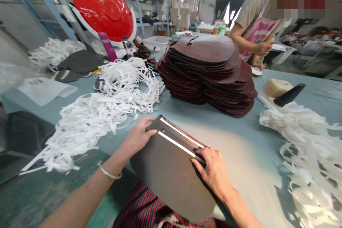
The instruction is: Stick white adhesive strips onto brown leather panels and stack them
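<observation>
A dark grey-brown leather-like piece (173, 178) with a rounded lower part lies at the table's near edge, partly over my lap. Two white strips (177, 145) run across its upper part, beside a slot. My left hand (139, 137) grips the piece's upper left corner, thumb on top. At the right end of the strips, my right hand (212, 169) presses on the piece with bent fingers; what lies under its fingertips is partly hidden. Behind the piece stands a tall stack of dark brown rounded pieces (205, 71).
White strip scraps (107, 114) heap up on the left, and more scraps (307, 124) lie on the right. A black-handled tool (290, 94) rests beside a tape roll (276, 88). A red round object (103, 7) stands back left. Another person (256, 25) works behind the stack.
</observation>
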Tool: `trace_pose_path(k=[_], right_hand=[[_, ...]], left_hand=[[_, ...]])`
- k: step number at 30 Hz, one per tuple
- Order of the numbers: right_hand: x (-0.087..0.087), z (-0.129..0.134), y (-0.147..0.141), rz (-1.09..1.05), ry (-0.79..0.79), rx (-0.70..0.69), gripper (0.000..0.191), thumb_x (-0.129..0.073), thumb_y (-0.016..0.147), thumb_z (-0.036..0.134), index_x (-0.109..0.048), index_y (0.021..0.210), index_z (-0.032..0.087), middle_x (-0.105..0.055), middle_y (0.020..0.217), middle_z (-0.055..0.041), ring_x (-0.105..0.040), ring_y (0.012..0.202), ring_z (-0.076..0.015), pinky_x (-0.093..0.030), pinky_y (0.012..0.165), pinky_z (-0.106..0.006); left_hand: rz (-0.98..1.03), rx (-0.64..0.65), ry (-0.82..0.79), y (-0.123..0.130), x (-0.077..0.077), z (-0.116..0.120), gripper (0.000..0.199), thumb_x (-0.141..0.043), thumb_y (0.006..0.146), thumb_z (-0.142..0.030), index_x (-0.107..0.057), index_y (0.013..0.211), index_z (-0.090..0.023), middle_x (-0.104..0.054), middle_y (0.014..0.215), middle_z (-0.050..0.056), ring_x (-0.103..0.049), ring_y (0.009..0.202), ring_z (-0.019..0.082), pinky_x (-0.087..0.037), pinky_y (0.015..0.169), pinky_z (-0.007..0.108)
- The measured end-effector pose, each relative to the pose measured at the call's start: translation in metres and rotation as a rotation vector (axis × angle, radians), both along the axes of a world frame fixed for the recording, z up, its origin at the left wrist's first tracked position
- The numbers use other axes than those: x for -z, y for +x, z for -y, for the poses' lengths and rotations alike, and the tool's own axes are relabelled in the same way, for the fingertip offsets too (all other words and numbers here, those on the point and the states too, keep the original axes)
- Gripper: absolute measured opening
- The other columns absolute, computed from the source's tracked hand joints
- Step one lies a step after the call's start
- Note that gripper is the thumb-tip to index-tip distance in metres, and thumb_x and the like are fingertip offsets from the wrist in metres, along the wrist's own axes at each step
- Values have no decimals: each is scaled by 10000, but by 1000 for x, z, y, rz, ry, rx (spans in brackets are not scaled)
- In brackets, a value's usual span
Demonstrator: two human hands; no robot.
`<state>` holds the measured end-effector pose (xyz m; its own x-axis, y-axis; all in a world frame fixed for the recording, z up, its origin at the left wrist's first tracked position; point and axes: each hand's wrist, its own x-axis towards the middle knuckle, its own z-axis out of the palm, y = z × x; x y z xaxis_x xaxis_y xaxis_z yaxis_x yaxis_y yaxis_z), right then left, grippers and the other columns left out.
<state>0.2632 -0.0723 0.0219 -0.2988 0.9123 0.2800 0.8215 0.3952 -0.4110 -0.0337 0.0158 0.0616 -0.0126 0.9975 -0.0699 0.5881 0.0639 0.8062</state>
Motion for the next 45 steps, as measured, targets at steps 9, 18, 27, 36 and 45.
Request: trace_pose_path(k=[9, 18, 27, 36, 45], right_hand=[[-15, -2, 25, 14, -66, 40, 120, -532, 926, 268, -576, 979, 171, -561, 919, -66, -535, 853, -203, -447, 765, -342], [-23, 17, 37, 208, -22, -78, 225, -374, 971, 160, -597, 940, 176, -563, 887, -86, -536, 850, -209, -506, 737, -350], [-37, 21, 53, 297, -84, -174, 251, -377, 962, 121, -583, 834, 184, -570, 911, -72, -530, 841, -184, -490, 785, -342], [-42, 15, 50, 397, -80, -214, 230, -403, 935, 85, -570, 804, 173, -565, 861, -75, -504, 792, -195, -478, 751, -337], [-41, -1, 38, 370, -132, -199, 212, -399, 941, 110, -552, 807, 173, -553, 848, -74, -518, 772, -195, -465, 722, -341]], left_hand=[[-467, -12, 432, 6, 47, 34, 438, -593, 841, -307, -465, 1221, -130, -528, 1168, 156, -513, 1093, 309, -434, 938, 488], [-477, 118, 539, 44, 63, 74, 169, -468, 921, -204, -516, 1078, -164, -570, 1128, 126, -523, 1121, 268, -443, 962, 445], [-594, 43, 523, 56, 74, 87, 184, -490, 908, -221, -531, 1064, -131, -564, 1151, 150, -528, 1100, 301, -466, 931, 479], [-464, 147, 579, 55, 71, 87, 154, -438, 924, -185, -532, 1044, -161, -597, 1119, 118, -539, 1143, 269, -460, 973, 471], [-435, 104, 545, 59, 62, 90, 141, -459, 914, -128, -524, 1034, -163, -552, 1111, 113, -514, 1144, 245, -465, 982, 429]])
